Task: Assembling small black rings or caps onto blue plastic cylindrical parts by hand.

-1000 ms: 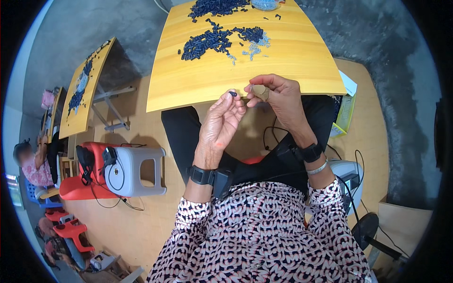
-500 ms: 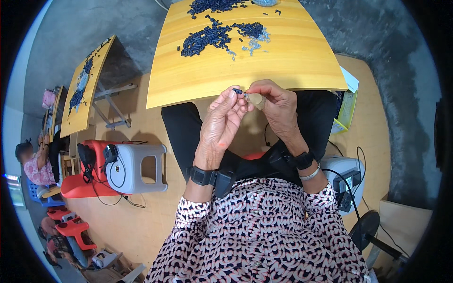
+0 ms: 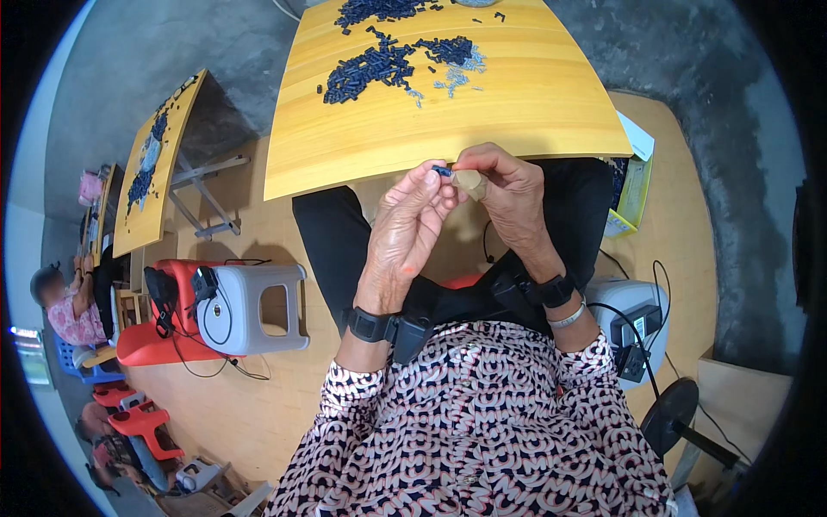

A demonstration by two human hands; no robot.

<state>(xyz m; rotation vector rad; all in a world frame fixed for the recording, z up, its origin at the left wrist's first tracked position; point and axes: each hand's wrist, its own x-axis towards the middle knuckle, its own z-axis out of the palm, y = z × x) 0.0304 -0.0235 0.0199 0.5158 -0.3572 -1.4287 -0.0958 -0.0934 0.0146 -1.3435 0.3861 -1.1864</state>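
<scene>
Between the thumb and fingers of my left hand (image 3: 407, 220) is a small dark blue plastic piece (image 3: 441, 171), lying level. My right hand (image 3: 508, 191) is closed in a pinch at the right end of that piece. Whatever it grips there is too small and covered to make out. A tan wrapping (image 3: 469, 183) shows at the right fingertips, seemingly round a digit. Both hands are just off the near edge of the yellow table (image 3: 517, 112). On it lie a heap of similar dark pieces (image 3: 366, 73) and a scatter of small clear pieces (image 3: 457, 80).
More dark pieces (image 3: 375, 9) lie toward the table's far edge. A grey stool (image 3: 254, 310) with cables stands at left, and another grey stool (image 3: 629, 297) holds a black box at right. A yellow box (image 3: 633, 198) is beside the table. Another person (image 3: 69, 310) sits far left.
The dark piece in my left hand now meets my right fingertips; a short gap with something clear showed there before. The view has shifted slightly.
</scene>
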